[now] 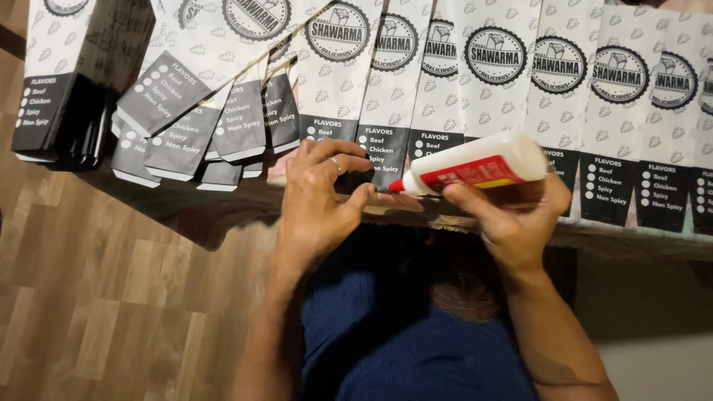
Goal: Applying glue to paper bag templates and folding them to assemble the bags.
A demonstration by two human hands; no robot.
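Note:
My right hand (pixel 512 215) grips a white glue bottle (pixel 479 163) with a red label and a red tip. The tip points left and down at the near end of a printed paper bag (pixel 386 160). My left hand (pixel 319 197), a ring on one finger, pinches that bag's lower black end, thumb pressed near the glue tip. The bag is white with a round black emblem and a black band at the bottom. It lies in a row of like bags (pixel 609 111) on the table.
A fanned pile of the same bags (pixel 215 111) lies at the left. A stack of them (pixel 63 89) stands at the far left. The table's near edge (pixel 631 241) runs across the frame. Wooden floor (pixel 111 297) lies below, and my blue-clad lap (pixel 416 341).

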